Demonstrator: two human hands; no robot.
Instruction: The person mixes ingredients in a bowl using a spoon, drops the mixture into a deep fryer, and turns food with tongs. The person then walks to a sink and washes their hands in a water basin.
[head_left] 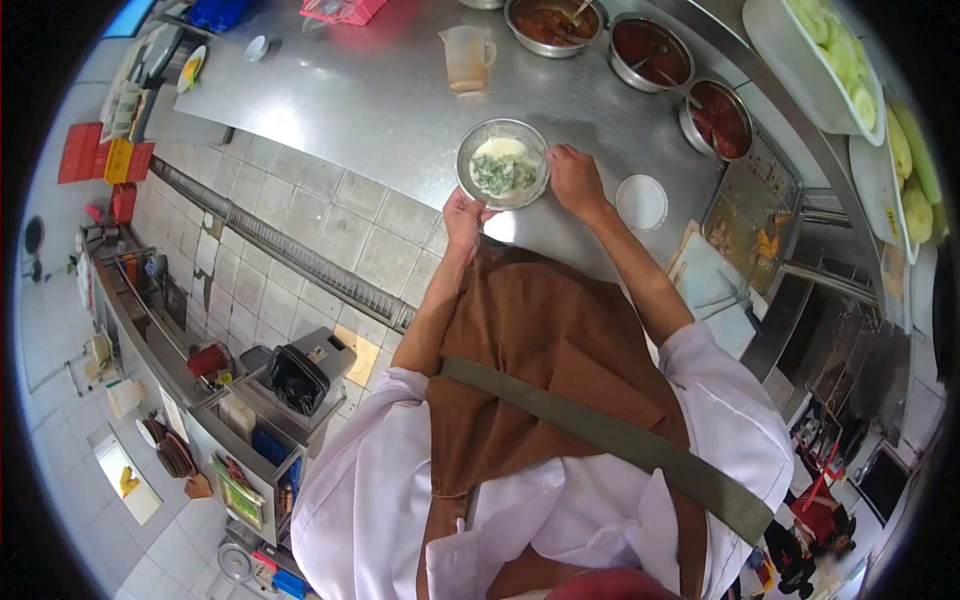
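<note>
A round metal bowl (503, 164) with a creamy white mixture and chopped green herbs (506, 170) is at the near edge of the steel counter (370, 110). My left hand (464, 218) grips its lower left rim, fingers closed. On the right side of the bowl, my right hand (575, 178) has its fingers bent and pressed together at the rim. A round white lid or dish (641, 202) lies to the right of my right hand. Beyond the bowl stands a clear plastic jug (467, 57).
Metal bowls of red sauce (652, 53) line the back right. White trays of sliced (838, 50) and whole vegetables (915, 180) sit at the far right. A knife (728, 298) lies near a white board (705, 275). People (815, 525) are in the distance, lower right.
</note>
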